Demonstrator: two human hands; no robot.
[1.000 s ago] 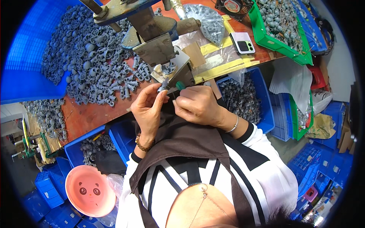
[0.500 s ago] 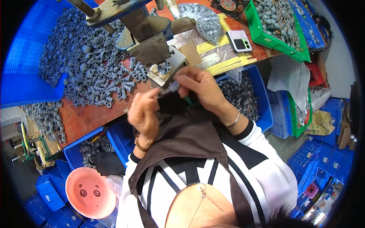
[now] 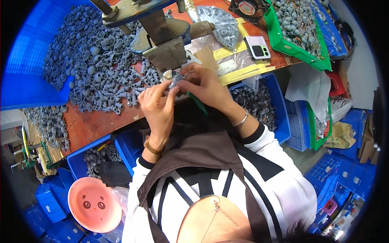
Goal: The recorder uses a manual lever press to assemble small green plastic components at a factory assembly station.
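My left hand [image 3: 156, 103] and my right hand [image 3: 206, 87] meet at the front of a metal press [image 3: 168, 52]. Between their fingertips is a small grey plastic fitting [image 3: 176, 80], which both hands pinch; the fingers partly cover it. The press fixture, with a pale block [image 3: 167, 74] on it, lies right behind the fingers and is mostly hidden. Below my right palm shows a green strip [image 3: 197, 103]; whether that hand holds it I cannot tell. A large heap of similar grey fittings [image 3: 105, 60] spreads over the table to the left of the press.
Right of the press lie a bag of grey parts [image 3: 223, 30], a phone [image 3: 257, 47] and a small fan [image 3: 247, 8]. A green crate [image 3: 283, 42] of parts stands at the far right. Blue bins [image 3: 281, 105] sit below the table edge [image 3: 93, 129], with a pink basin [image 3: 95, 218] at lower left.
My left hand has moved up and right to meet my right hand. The right hand has shifted slightly up and left. A grey fitting now shows between their fingertips.
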